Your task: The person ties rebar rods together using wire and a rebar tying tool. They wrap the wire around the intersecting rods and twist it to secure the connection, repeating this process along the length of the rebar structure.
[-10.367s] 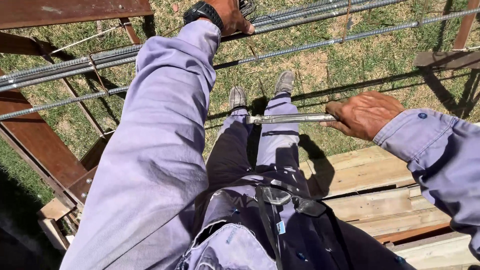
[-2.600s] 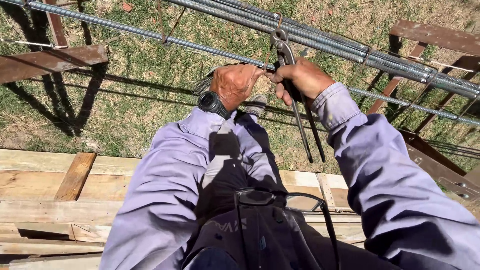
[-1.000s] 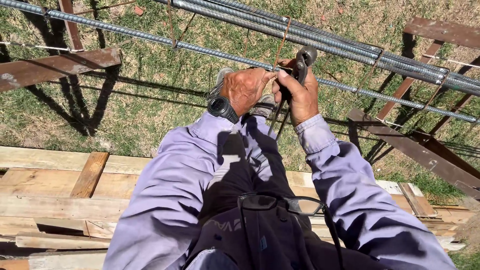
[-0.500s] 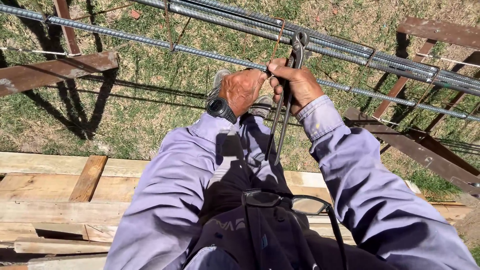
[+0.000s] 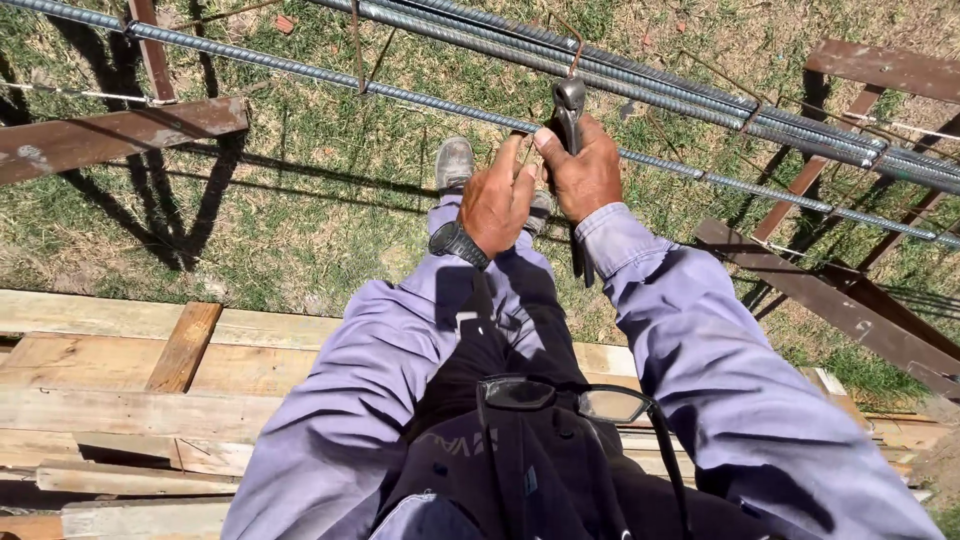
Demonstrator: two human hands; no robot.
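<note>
My right hand (image 5: 585, 172) grips a pair of metal pincers (image 5: 569, 104) just below the head. The jaws point up at a thin tie wire on the long ribbed steel rebar (image 5: 300, 70). The handles hang down past my wrist. My left hand (image 5: 498, 200), with a black wristwatch (image 5: 458, 243), sits right beside the right hand. Its fingers reach to the rebar at the same spot, pinching near the wire. Whether they hold the wire I cannot tell.
A bundle of several rebars (image 5: 700, 95) runs diagonally above. Rusty steel supports (image 5: 120, 132) (image 5: 840, 300) stand left and right. Wooden planks (image 5: 130, 370) lie under me on grass (image 5: 300, 220). Safety glasses (image 5: 560, 400) hang at my chest. My shoe (image 5: 454, 163) rests below.
Both hands rose together to the rebar with the pincers. The pincers turned from hanging on the bar to jaws up at the tie wire.
</note>
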